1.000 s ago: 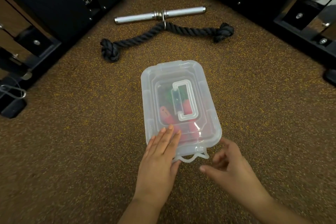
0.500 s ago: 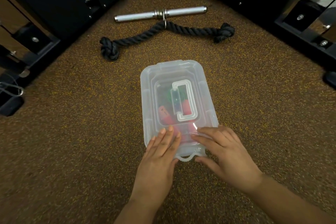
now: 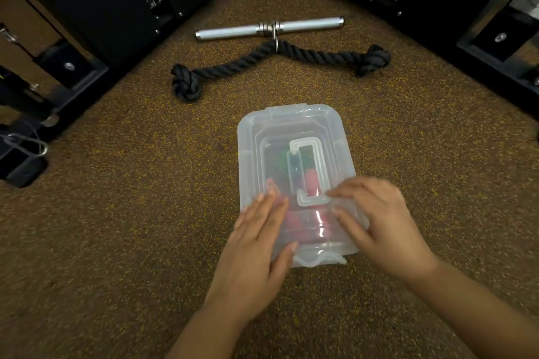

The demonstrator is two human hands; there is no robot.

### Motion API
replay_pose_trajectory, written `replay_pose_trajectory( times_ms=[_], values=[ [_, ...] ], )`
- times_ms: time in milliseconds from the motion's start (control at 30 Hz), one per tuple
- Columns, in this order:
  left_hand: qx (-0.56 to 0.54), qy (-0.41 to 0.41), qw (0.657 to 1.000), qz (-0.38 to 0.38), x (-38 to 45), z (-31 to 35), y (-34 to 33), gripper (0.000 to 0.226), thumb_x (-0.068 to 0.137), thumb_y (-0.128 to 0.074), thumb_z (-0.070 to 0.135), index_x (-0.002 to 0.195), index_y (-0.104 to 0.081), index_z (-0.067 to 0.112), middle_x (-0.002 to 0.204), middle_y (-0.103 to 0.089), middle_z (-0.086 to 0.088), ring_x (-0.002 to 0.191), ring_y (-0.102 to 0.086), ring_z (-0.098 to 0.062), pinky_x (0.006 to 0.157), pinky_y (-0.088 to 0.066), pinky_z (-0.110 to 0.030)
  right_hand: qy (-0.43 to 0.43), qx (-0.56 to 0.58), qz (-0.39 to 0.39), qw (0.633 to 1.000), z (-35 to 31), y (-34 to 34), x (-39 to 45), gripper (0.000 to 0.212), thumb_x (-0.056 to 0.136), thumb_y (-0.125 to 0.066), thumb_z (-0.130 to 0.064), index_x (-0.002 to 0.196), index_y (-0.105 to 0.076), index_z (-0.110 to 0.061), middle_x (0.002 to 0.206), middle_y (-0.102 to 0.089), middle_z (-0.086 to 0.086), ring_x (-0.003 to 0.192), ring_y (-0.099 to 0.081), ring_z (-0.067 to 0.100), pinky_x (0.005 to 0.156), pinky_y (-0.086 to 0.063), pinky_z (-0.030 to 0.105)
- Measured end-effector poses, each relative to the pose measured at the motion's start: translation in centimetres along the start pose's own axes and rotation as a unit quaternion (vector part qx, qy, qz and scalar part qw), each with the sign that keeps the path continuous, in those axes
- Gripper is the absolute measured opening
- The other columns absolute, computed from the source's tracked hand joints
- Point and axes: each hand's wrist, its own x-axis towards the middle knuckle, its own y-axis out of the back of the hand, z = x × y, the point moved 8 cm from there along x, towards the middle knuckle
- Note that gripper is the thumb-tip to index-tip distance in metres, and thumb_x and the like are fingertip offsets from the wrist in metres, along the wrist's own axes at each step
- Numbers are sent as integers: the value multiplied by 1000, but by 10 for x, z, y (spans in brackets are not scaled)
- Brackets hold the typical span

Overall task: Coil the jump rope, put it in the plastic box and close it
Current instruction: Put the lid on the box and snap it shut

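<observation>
A clear plastic box [image 3: 294, 128] lies on the speckled brown floor with its lid on and a flat handle folded on top. Through the lid the jump rope [image 3: 310, 181] shows as red handles and a green cord. My left hand [image 3: 256, 245] rests flat on the near left part of the lid, fingers together. My right hand [image 3: 379, 221] lies on the near right part of the lid, fingers spread, slightly blurred. The white front latch [image 3: 318, 259] sticks out at the near edge between my hands.
A thick black knotted rope [image 3: 262, 61] and a metal bar handle [image 3: 268, 28] lie on the floor beyond the box. Black gym machines [image 3: 96, 3] stand at the left and at the right. A cable clip [image 3: 29, 146] lies at the far left.
My right hand came from the floor beside the latch up onto the near right of the lid. My left hand slid slightly back toward the near left corner.
</observation>
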Motion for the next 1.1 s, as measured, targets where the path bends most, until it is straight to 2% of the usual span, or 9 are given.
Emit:
replay_pose_trajectory(
  times_ms=[167, 333, 533, 600, 667, 733, 833, 933, 1100],
  values=[
    [30, 60, 998, 1, 64, -13, 11, 65, 97, -18, 52, 151, 7, 28, 159, 16, 9, 144, 23, -5, 118, 14, -32, -125, 75, 21, 989, 32, 0, 71, 31, 93, -51, -31, 122, -58, -20, 121, -48, -7, 116, -38, 5, 101, -27, 24],
    [48, 83, 995, -10, 127, -21, 18, 67, 97, -24, 49, 152, 3, 21, 162, 13, 1, 146, 19, -12, 116, 17, -35, -320, 213, -14, 923, 77, -23, 130, 36, 94, -48, -35, 126, -56, -20, 128, -52, 2, 115, -50, 18, 95, -38, 30],
    [71, 69, 995, -7, 148, -18, 22, 65, 98, -25, 48, 152, -1, 21, 162, 13, -1, 148, 14, -16, 117, 16, -43, -409, 242, -155, 866, 103, -53, 164, 65, 86, -50, -58, 133, -51, -12, 136, -55, 11, 120, -54, 31, 106, -40, 46],
    [76, 67, 995, 0, 147, -18, 23, 65, 98, -25, 48, 152, -1, 22, 162, 13, -1, 148, 14, -15, 117, 17, -43, -439, 285, -172, 835, 106, -63, 166, 65, 84, -52, -60, 128, -53, -12, 121, -65, 11, 106, -63, 29, 96, -49, 47],
    [83, 68, 994, 6, 147, -18, 22, 65, 98, -24, 49, 152, -1, 23, 162, 13, 0, 148, 14, -15, 117, 17, -42, -445, 337, -202, 805, 103, -71, 167, 53, 86, -54, -54, 119, -59, -13, 103, -71, 9, 87, -70, 25, 77, -57, 39],
    [88, 69, 994, 13, 148, -17, 22, 65, 97, -24, 49, 152, -1, 22, 162, 12, 0, 148, 13, -15, 116, 17, -42, -429, 385, -206, 790, 100, -74, 171, 45, 83, -64, -46, 113, -63, -13, 100, -73, 9, 81, -72, 22, 69, -58, 36],
    [87, 72, 993, 22, 148, -18, 22, 67, 97, -24, 49, 152, -1, 20, 162, 10, 0, 148, 13, -14, 116, 17, -42, -352, 421, -153, 822, 98, -66, 186, 53, 76, -76, -31, 123, -59, -17, 112, -68, 5, 95, -68, 20, 78, -56, 33],
    [95, 73, 992, 26, 149, -18, 21, 70, 96, -23, 51, 152, 3, 19, 162, 12, 1, 147, 15, -13, 116, 17, -41, -247, 297, -212, 898, 83, -61, 189, 55, 76, -76, -27, 127, -58, -23, 110, -61, -4, 98, -61, 12, 81, -49, 21],
    [105, 75, 991, 20, 171, -20, 23, 76, 95, -24, 53, 151, 9, 16, 161, 16, -1, 147, 19, -15, 118, 15, -42, -126, 63, -211, 967, 75, -52, 198, 56, 78, -72, -40, 130, -55, -26, 112, -49, -4, 106, -50, 15, 93, -42, 30]
  ],
)
